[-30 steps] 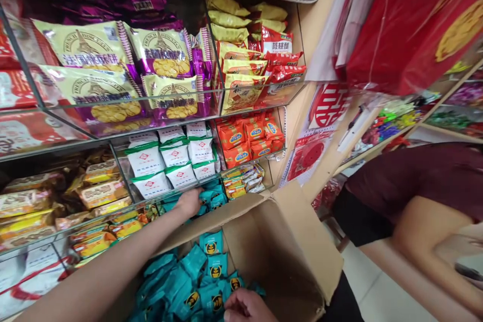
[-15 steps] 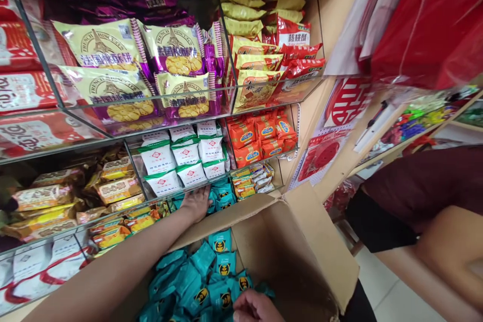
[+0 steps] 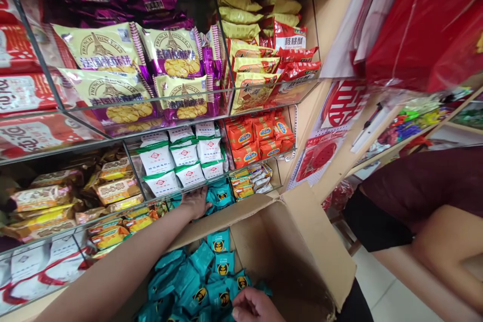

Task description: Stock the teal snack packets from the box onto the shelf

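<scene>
My left hand (image 3: pixel 196 202) reaches over the edge of a cardboard box (image 3: pixel 319 241) into a low shelf compartment. Its fingers lie stretched out on teal packets (image 3: pixel 219 195), under the shelf of white packets; the fingertips are partly hidden. Inside the box is a heap of loose teal packets (image 3: pixel 196 282) with a round yellow-and-black emblem. My right hand (image 3: pixel 256 306) is low in the box at the right side of this heap, with its fingers curled towards the thumb. Whatever is between those fingers, if anything, cannot be made out.
Clear dividers and front lips edge the shelves. White packets with green edges (image 3: pixel 187 153) and orange-red packets (image 3: pixel 260 136) sit above the teal ones; purple-and-cream biscuit packs (image 3: pixel 177 58) are higher. Another person's arm (image 3: pixel 445 241) is at the right, near red hanging packaging (image 3: pixel 422 35).
My left hand stays among the shelf's teal packets, shifted very slightly. The right hand remains at the heap in the box. The whole view has moved a little.
</scene>
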### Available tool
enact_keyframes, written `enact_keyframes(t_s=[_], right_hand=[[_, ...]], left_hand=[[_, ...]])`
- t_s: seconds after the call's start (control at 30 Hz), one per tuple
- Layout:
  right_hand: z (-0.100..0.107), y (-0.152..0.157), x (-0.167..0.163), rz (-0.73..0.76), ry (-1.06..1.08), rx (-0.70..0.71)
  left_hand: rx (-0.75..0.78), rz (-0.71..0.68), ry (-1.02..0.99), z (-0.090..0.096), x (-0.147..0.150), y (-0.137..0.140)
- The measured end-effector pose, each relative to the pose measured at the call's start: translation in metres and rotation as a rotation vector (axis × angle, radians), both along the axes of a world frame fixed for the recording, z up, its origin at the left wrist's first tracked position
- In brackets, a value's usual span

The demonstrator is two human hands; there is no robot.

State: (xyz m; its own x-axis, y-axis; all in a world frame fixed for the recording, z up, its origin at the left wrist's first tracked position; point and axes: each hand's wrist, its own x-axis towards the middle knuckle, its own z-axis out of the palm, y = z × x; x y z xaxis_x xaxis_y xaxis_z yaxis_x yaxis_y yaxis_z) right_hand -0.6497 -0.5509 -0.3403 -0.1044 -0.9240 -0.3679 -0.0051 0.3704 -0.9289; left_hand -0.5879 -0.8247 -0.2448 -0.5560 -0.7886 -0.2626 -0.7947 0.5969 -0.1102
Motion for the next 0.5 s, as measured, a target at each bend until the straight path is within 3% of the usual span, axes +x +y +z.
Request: enact_keyframes(t_s=[0.13, 0.23, 0.4, 0.5], right_hand=[[0.015, 0.002, 0.001, 0.020, -0.005, 0.019], [0.020, 0.003, 0.002, 0.032, -0.005, 0.016], [0.016, 0.001, 0.004, 0.030, -0.028, 0.052], [0.007, -0.001, 0.004, 0.015, 0.019, 0.059]], left_hand=[[0.024, -0.024, 0.038, 0.015, 0.002, 0.005], [0.014, -0.140, 0.102, 0.027, 0.005, 0.018], [0.115, -0.440, 0.128, 0.035, 0.000, 0.032], [0.125, -0.443, 0.106, 0.031, -0.006, 0.026]])
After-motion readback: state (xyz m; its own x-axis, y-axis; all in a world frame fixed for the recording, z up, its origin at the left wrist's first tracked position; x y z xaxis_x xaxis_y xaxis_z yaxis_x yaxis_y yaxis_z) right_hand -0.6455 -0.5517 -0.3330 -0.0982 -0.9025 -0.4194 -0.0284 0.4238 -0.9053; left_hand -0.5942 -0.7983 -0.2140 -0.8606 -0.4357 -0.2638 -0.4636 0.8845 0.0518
